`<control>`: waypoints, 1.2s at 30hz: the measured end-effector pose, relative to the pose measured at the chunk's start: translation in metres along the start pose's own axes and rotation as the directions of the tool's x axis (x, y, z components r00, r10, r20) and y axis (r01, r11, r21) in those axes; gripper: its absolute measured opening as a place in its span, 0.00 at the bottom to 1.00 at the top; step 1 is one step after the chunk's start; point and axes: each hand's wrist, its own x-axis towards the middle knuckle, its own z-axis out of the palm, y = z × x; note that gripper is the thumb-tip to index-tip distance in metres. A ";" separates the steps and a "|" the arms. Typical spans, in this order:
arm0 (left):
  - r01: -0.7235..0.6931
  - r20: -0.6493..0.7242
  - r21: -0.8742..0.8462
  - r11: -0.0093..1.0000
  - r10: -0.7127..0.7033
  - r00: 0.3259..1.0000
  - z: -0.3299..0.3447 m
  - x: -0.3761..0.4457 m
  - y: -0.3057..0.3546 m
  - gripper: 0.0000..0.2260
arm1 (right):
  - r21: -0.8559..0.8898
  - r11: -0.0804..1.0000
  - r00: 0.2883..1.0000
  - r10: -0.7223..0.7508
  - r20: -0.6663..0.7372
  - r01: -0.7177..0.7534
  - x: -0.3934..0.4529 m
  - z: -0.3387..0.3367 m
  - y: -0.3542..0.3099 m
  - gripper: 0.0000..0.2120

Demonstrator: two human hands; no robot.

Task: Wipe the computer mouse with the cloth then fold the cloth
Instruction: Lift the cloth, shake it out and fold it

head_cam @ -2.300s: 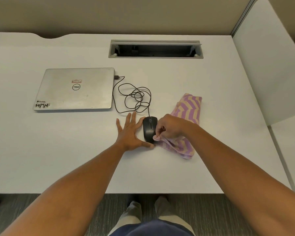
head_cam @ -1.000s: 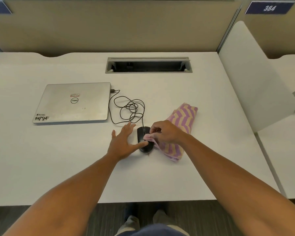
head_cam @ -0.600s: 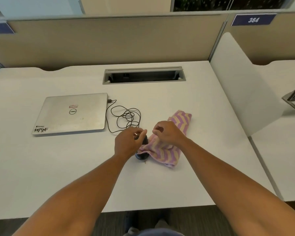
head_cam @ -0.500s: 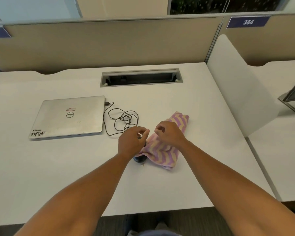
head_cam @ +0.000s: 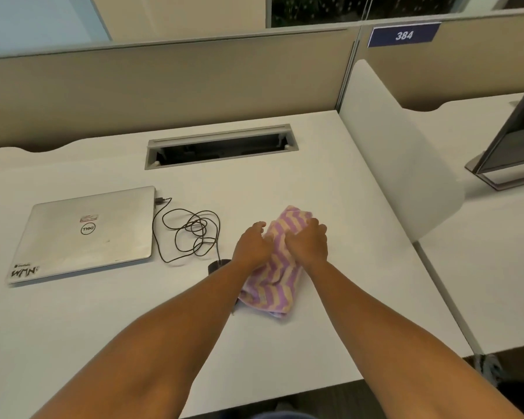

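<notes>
A purple and yellow zigzag cloth (head_cam: 272,281) lies bunched lengthwise on the white desk (head_cam: 330,201). My left hand (head_cam: 252,246) rests on its left edge and my right hand (head_cam: 308,241) on its upper right part, both with fingers curled onto the fabric. The black computer mouse (head_cam: 217,265) sits just left of my left wrist, mostly hidden by my forearm. Its black cable (head_cam: 191,232) lies in loose coils.
A closed silver laptop (head_cam: 82,232) lies at the left with the cable plugged into it. A cable slot (head_cam: 221,150) opens at the back of the desk. A white divider panel (head_cam: 397,155) stands at the right, with a monitor (head_cam: 515,140) beyond it.
Both hands left the mouse and moved right and away onto the cloth. The cloth now lies off the mouse. The camera tilted up.
</notes>
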 end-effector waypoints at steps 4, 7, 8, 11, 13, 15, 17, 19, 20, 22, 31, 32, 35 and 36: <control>0.094 -0.007 -0.053 0.994 -0.094 0.996 0.007 0.010 0.008 0.19 | 0.166 0.975 0.986 0.132 0.102 -0.148 0.008 0.001 0.001 0.29; 0.182 0.018 -0.200 0.963 -0.182 0.983 0.005 0.014 0.013 0.17 | 0.295 0.927 0.965 0.182 0.187 -0.231 0.015 -0.005 0.003 0.28; 0.213 0.045 -0.253 0.944 -0.208 0.977 0.004 0.014 0.014 0.16 | 0.337 0.910 0.959 0.174 0.222 -0.243 0.018 -0.007 0.003 0.28; 0.325 0.127 -0.401 0.856 -0.299 0.946 -0.001 0.014 0.022 0.16 | 0.431 0.871 0.947 0.103 0.306 -0.234 0.022 -0.018 0.000 0.23; 0.364 0.159 -0.528 0.767 -0.332 0.930 -0.006 0.014 0.028 0.19 | 0.486 0.844 0.937 0.049 0.347 -0.225 0.020 -0.028 -0.005 0.20; 0.316 0.140 -0.644 0.697 -0.299 0.944 -0.011 0.014 0.033 0.17 | 0.540 0.814 0.934 0.009 0.356 -0.214 0.019 -0.036 -0.010 0.17; 0.230 0.102 -0.692 0.684 -0.222 0.970 -0.017 0.014 0.037 0.13 | 0.567 0.806 0.941 -0.039 0.335 -0.169 0.018 -0.042 -0.013 0.19; 0.152 0.071 -0.703 0.694 -0.145 0.987 -0.024 0.014 0.041 0.11 | 0.565 0.822 0.951 -0.110 0.287 -0.075 0.016 -0.048 -0.018 0.23; 0.127 0.065 -0.706 0.696 -0.115 0.991 -0.029 0.014 0.044 0.11 | 0.560 0.829 0.955 -0.153 0.252 -0.015 0.015 -0.050 -0.021 0.26; 0.076 0.054 -0.703 0.707 -0.052 0.997 -0.035 0.014 0.049 0.14 | 0.520 0.843 0.956 -0.249 0.155 0.135 0.010 -0.056 -0.030 0.34; -0.220 -0.175 -0.597 0.771 0.143 0.974 -0.063 0.011 0.070 0.16 | -0.087 0.785 0.786 -0.618 -0.028 0.614 0.000 -0.082 -0.070 0.30; -0.241 -0.196 -0.586 0.774 0.153 0.969 -0.066 0.010 0.071 0.15 | -0.117 0.782 0.784 -0.620 -0.037 0.613 -0.001 -0.086 -0.073 0.25; -0.309 -0.258 -0.537 0.785 0.196 0.946 -0.079 0.006 0.074 0.12 | -0.214 0.756 0.761 -0.644 -0.079 0.618 -0.003 -0.098 -0.084 0.14; -0.334 -0.283 -0.522 0.785 0.211 0.936 -0.083 0.004 0.075 0.12 | -0.260 0.748 0.758 -0.647 -0.082 0.611 -0.004 -0.103 -0.088 0.13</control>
